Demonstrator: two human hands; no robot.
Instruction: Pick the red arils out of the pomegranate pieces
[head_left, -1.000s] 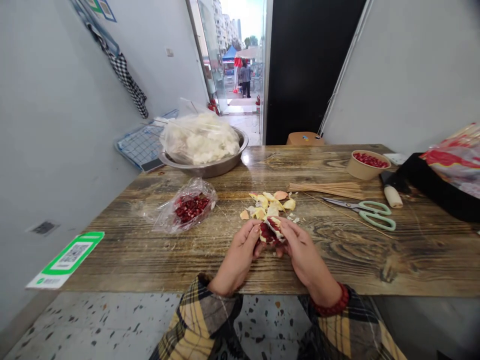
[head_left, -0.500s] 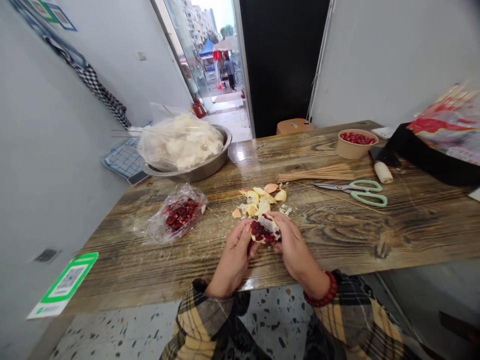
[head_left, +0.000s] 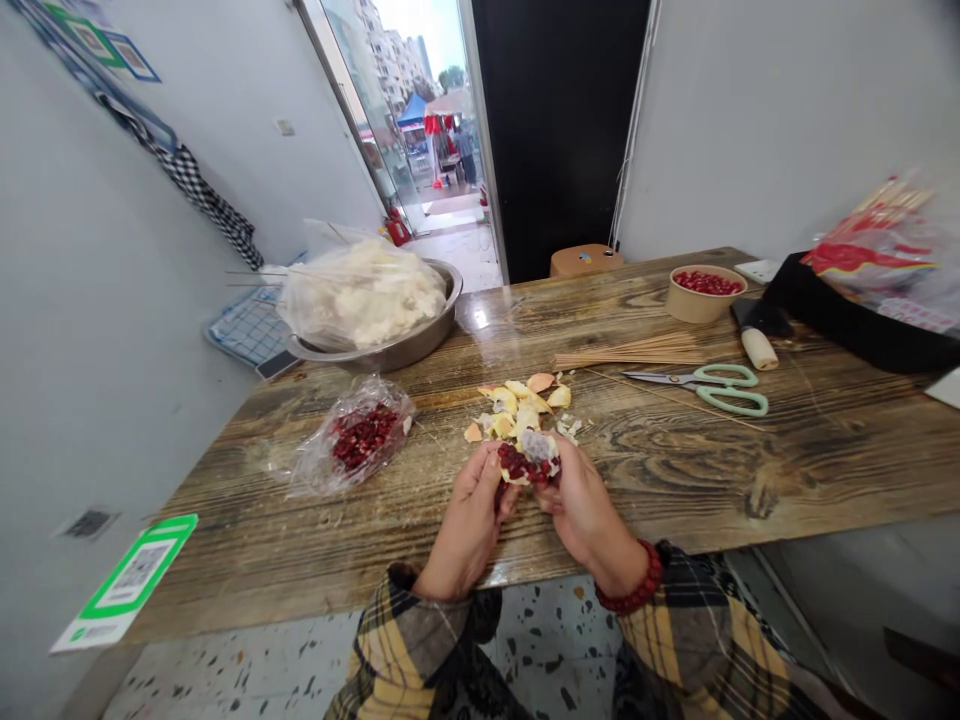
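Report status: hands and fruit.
Left hand, right hand both grip pomegranate. Peel scraps just beyond on table. Seed bag off left.

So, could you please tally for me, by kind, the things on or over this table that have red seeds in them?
Paper bowl: 1
Clear plastic bag: 1
Pomegranate piece, held between the left hand and the right hand: 1
Total: 3

Small street-front food shop, wooden table (head_left: 675, 470), skewers (head_left: 630, 352), open doorway (head_left: 420, 120) to street
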